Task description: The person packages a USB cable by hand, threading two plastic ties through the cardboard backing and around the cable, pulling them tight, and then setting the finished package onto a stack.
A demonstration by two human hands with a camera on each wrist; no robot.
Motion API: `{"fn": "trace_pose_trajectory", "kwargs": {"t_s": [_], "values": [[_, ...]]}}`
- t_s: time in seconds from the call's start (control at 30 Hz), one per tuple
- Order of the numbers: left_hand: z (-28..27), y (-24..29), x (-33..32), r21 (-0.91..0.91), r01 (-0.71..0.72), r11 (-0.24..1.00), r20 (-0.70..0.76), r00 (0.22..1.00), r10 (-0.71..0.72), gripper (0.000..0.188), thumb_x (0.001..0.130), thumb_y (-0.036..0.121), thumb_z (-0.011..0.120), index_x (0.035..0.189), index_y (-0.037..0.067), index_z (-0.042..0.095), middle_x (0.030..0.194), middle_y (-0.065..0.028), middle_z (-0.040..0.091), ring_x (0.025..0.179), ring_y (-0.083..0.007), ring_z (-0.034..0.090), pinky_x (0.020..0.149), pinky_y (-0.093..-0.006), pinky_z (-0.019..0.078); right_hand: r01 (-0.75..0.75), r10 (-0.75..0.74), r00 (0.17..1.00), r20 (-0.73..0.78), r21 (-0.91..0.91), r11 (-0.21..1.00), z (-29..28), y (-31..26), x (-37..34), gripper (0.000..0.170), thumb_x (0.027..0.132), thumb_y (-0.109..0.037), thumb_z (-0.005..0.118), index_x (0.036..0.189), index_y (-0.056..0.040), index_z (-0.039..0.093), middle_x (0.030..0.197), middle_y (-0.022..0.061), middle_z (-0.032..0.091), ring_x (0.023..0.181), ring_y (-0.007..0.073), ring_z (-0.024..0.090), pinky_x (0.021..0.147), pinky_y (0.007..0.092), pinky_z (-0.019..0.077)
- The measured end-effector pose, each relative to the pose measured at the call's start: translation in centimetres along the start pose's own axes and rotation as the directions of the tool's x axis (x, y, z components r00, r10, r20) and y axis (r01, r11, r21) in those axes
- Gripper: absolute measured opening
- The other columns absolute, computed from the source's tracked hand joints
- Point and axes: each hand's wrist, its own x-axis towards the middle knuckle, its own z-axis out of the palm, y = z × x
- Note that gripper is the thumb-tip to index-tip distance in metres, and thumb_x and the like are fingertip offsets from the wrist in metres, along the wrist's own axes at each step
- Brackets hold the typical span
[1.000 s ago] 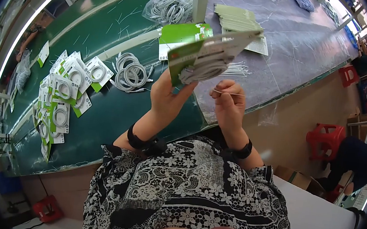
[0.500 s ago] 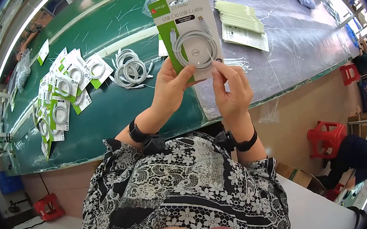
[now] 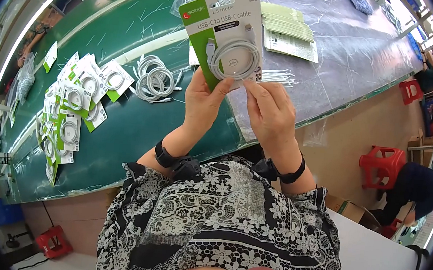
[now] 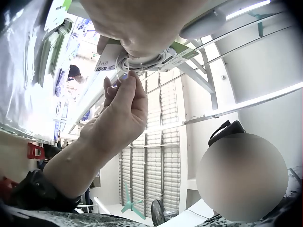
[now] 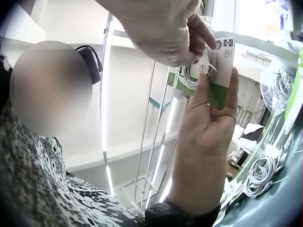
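Upright in front of me, my left hand (image 3: 200, 104) grips a white and green cable card (image 3: 230, 18) by its lower edge, thumb on the front. The card reads "USB-C to USB-C cable", and a white coiled USB-C cable (image 3: 256, 60) lies against it. My right hand (image 3: 276, 112) is at the card's lower right edge, thumb and forefinger pinching a thin white tie (image 5: 211, 68) beside the coil. In the left wrist view, the right hand's fingertips sit right under the coil. The other fingers of my left hand are hidden behind the card in the head view.
A pile of carded cables (image 3: 69, 131) lies left on the green table (image 3: 120, 151). Closer stand loose coiled cables (image 3: 153, 81). Behind the hands are a stack of cards (image 3: 291, 29) and loose white ties (image 3: 280, 77). A red stool (image 3: 385, 163) stands right, near a seated person.
The card has turned from a steep tilt to face me. My right hand, earlier apart from the card with the tie, has come to the coil and then dropped slightly to its lower edge.
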Motion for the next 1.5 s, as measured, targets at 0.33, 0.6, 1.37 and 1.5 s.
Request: {"fn": "trace_pose_trajectory", "kwargs": {"t_s": [0.33,0.6,1.37,1.5], "values": [[-0.1,-0.1,-0.2,0.182,-0.123,0.976,0.021,0.992,0.121,0.031,0.090,0.002,0.062,0.119,-0.001,0.050,0.104,-0.0035,0.061,0.091,-0.0072,0.055,0.079,-0.0215,0.0458,-0.018,0.019,0.999,0.028,-0.017,1.000,0.3,-0.2,0.2,0.025,0.073,0.006,0.068,0.097,-0.0019,0.065,0.084,0.0085,0.061,0.072,0.0243,0.060,0.063,0.0334,0.0492],[-0.7,-0.9,-0.5,0.356,-0.155,0.921,0.009,0.987,0.162,0.027,0.088,0.004,0.064,0.113,-0.001,0.053,0.098,-0.0022,0.061,0.083,-0.0079,0.054,0.074,-0.0216,0.0449,-0.138,0.136,0.989,0.048,0.028,0.990,0.6,0.0,0.4,0.019,0.076,0.003,0.067,0.094,-0.0031,0.065,0.084,0.0098,0.061,0.073,0.0263,0.060,0.064,0.0346,0.0491],[-0.8,1.5,-1.6,-0.247,0.314,0.917,0.147,0.947,-0.285,0.038,0.091,0.004,0.057,0.127,0.005,0.044,0.117,-0.0072,0.059,0.105,-0.0198,0.061,0.088,-0.0396,0.0547,-0.252,0.192,0.965,0.177,0.431,0.867,3.6,4.5,-1.0,0.030,0.076,0.000,0.066,0.106,-0.0017,0.064,0.100,0.0091,0.066,0.087,0.0167,0.063,0.074,0.0272,0.0497],[-1.0,1.5,-1.3,-0.223,0.339,0.914,0.132,0.939,-0.317,0.038,0.091,0.004,0.058,0.127,0.006,0.045,0.118,-0.0064,0.059,0.105,-0.0182,0.061,0.087,-0.0370,0.0541,-0.345,0.290,0.938,0.188,0.572,0.744,5.4,5.6,-2.6,0.029,0.074,0.002,0.066,0.103,-0.0013,0.064,0.094,0.0088,0.066,0.084,0.0177,0.063,0.072,0.0287,0.0496]]}}
